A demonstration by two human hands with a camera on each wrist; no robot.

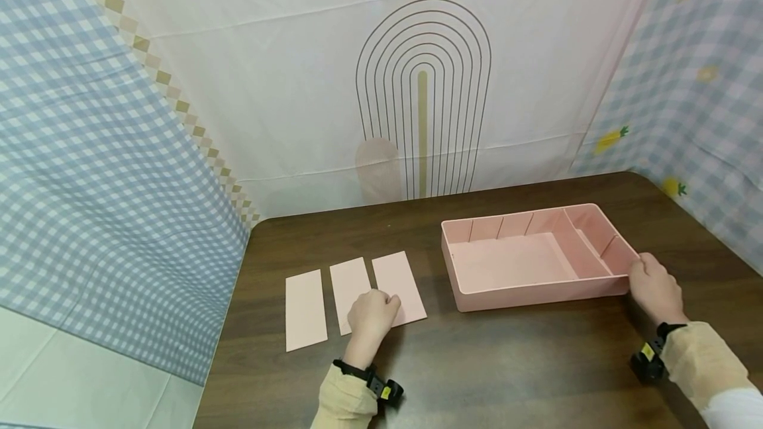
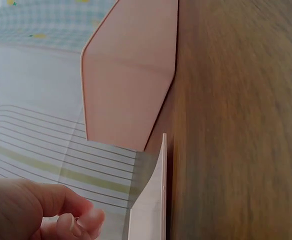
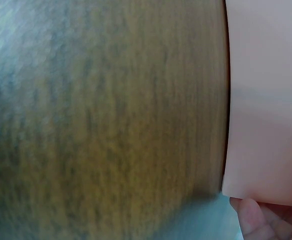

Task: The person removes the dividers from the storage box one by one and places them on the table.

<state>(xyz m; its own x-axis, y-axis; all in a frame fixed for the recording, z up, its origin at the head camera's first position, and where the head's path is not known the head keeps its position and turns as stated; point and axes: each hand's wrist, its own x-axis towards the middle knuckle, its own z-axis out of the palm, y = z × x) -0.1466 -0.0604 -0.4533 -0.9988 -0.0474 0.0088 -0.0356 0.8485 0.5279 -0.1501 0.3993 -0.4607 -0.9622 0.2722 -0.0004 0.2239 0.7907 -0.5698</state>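
A pink plastic divided storage box (image 1: 527, 295) sits on the right side of the table, with one divider standing across its right part and slots along its walls. My right hand (image 1: 657, 288) grips the box at its near right corner; the right wrist view shows only some fingers (image 3: 253, 217) against the box's end. Three flat pink panels lie to the left: a left panel (image 1: 305, 310), a middle panel (image 1: 346, 280) and a right panel (image 1: 398, 280). Over the middle and right panels is my left hand (image 1: 372, 315), its fingers curled with nothing visible in them.
The dark wood table (image 1: 495, 363) has rounded far corners. A white cloth (image 1: 268, 104) with a printed arch hangs behind it, and blue checked cloth (image 1: 119, 151) hangs at the left and right sides. Each wrist wears a small black camera (image 1: 387, 390).
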